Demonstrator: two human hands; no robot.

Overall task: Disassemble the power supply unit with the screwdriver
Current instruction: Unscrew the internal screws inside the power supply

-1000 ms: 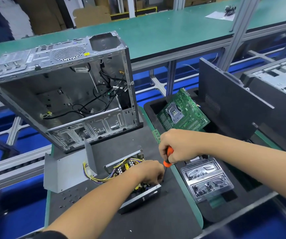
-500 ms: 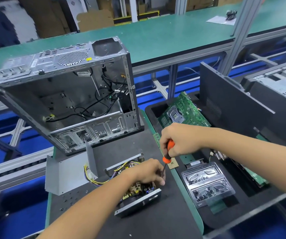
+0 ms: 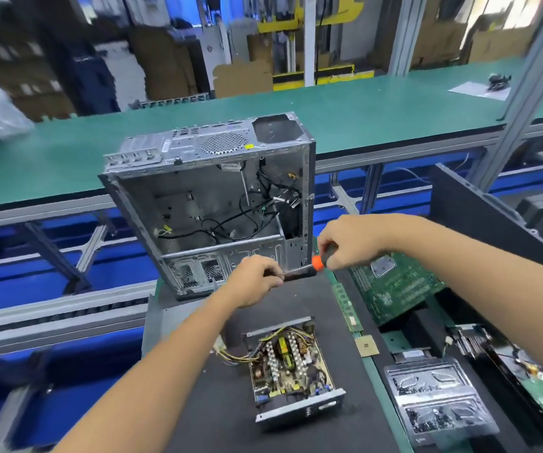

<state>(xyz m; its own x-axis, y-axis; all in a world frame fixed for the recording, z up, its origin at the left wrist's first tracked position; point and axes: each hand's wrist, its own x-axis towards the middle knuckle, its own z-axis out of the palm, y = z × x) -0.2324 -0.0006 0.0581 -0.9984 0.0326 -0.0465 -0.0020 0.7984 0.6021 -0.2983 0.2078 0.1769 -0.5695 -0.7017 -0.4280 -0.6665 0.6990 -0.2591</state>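
The opened power supply unit [image 3: 291, 367] lies on the black mat, its circuit board and yellow wires exposed, with no hand on it. Both hands are lifted above the mat in front of the computer case. My right hand [image 3: 350, 245] grips the orange-and-black handle of the screwdriver [image 3: 317, 261], whose shaft points left. My left hand [image 3: 255, 281] pinches the shaft's tip end between its fingertips. The removed grey metal cover [image 3: 155, 318] of the unit lies left of my left forearm.
An empty computer case [image 3: 218, 204] with loose black cables stands behind the hands. A green motherboard [image 3: 394, 286], a RAM stick [image 3: 347, 305] and a CPU chip [image 3: 366, 345] lie to the right. A clear plastic tray [image 3: 437, 400] holds screws at the lower right.
Both hands have lifted off the power supply unit and moved up toward the case. My left hand has left the board and now pinches the screwdriver shaft. The camera has tilted up.
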